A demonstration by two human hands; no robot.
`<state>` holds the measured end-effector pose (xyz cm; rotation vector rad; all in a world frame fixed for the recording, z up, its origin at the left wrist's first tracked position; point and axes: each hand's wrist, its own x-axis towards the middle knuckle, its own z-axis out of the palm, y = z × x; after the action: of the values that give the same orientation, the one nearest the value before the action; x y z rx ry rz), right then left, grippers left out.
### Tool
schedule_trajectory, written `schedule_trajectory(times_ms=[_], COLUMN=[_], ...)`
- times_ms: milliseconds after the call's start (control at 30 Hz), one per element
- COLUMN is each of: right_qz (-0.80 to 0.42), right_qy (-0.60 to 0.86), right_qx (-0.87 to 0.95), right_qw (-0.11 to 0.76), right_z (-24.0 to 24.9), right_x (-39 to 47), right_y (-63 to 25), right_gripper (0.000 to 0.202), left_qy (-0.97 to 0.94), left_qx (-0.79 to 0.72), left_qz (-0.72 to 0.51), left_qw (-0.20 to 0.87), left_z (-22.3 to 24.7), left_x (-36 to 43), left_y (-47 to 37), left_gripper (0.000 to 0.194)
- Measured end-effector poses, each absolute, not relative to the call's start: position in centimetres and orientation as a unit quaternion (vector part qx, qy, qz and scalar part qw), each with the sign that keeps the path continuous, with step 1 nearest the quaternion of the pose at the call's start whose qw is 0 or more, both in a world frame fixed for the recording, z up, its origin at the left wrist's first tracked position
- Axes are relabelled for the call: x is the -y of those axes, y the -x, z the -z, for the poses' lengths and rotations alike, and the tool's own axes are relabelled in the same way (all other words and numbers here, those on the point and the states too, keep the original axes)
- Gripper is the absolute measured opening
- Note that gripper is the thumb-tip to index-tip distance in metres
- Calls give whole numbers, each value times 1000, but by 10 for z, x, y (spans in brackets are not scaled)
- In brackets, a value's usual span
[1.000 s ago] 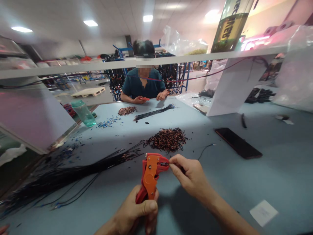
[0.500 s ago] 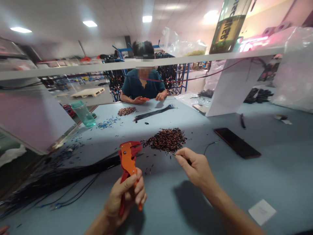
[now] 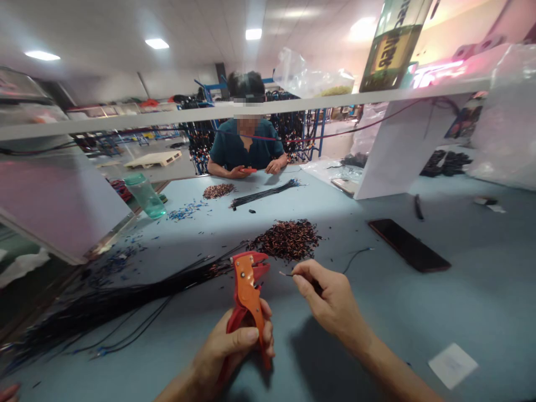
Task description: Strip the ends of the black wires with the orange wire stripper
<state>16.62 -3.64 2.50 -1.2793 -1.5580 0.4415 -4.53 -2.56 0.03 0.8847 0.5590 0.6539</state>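
Note:
My left hand (image 3: 245,340) is closed around the handles of an orange and red wire stripper (image 3: 250,296), its jaws pointing right. Between thumb and fingertips, my right hand (image 3: 329,296) pinches a thin black wire (image 3: 286,274); the wire's bare end points left, a short gap from the jaws. The wire's far end, with a blue tip, seems to lie behind the hand on the table. Just beyond both hands sits a pile of black and copper-coloured offcuts (image 3: 287,240). A long bundle of black wires (image 3: 138,298) lies to the left of the stripper.
A dark phone (image 3: 408,245) and a white paper square (image 3: 453,365) lie at right. Blue scraps (image 3: 184,211) and a green bottle (image 3: 144,195) are at left. Across the table sits a co-worker (image 3: 246,145) holding a red tool. A shelf (image 3: 293,105) spans above.
My left hand has brought the wire stripper right, closer to the wire. My right hand has shifted slightly left and down with the wire still pinched.

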Motion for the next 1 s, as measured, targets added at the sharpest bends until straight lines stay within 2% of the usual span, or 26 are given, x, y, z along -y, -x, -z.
schedule_trajectory(times_ms=[333,633,733,833,900,1000], right_qz=[-216,-254,-279,-326,-370,-457], right_qy=[514,542,546,549,540,495], right_qx=[689,654,641,620,602,567], right_qw=[464,462,463,457,457,474], right_z=[-24,-21,-23,-26,-27,-26], right_x=[40,46,46,46,45,45], right_y=[-158,-146,-147,-149,-150,-149], right_gripper=[17,21,21,22,22,21], left_qy=[-476,-526,-617,-731,-784,-826], left_qx=[-245,-280,-305,-318,-315,-301], left_qz=[-293,-314,-333,-370,-379,-369], left_qw=[792,739,645,477,379,303], left_z=[1,3,4,4,3,1], left_x=[31,36,38,37,35,33], left_y=[44,44,47,48,46,42], left_gripper=[41,46,37,21,22,29])
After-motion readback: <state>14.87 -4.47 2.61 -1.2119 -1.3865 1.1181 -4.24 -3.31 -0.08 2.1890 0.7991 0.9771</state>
